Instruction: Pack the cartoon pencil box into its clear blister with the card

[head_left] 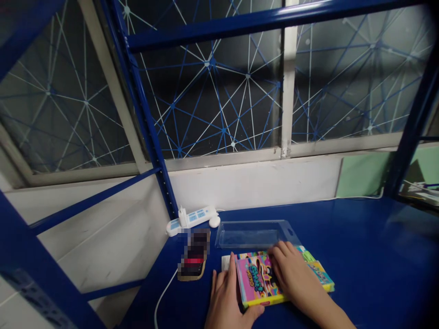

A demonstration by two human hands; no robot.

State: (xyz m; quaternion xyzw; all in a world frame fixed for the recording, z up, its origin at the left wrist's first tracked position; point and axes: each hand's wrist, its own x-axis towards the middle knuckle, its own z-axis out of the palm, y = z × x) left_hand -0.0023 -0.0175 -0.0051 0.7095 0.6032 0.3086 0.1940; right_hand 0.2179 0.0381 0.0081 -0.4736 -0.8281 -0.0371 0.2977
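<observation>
Pink box (255, 279) with a yellow side lies at the lower centre of the frame, on the blue surface (363, 246), with its printed cover facing up. Its printing is bright and in many colours. Left hand (224, 304) is at its near left corner: the index finger goes along the left side, the thumb is by the yellow edge, so this grip is spread and not closed. Right hand (297, 276) reaches over the cover from the right, with fingers bent down near the far edge. Whether this grip is pressing or grasping something, one cannot tell, because the fingertips are hidden.

As for progress, the pink box is outside the clear case (222, 235), which lies apart, just behind. The box appears closed, and both hands are at it. How much is left, the picture does not show.

Another colourful pack (322, 274) comes out from under the right forearm side, and a green label (307, 257) shows behind the hand. These sit very near the box and could get in the way of the right fingers. To the left are a phone (195, 269), a white cable (158, 304) and a power strip (195, 217), well apart from the right hand.
</observation>
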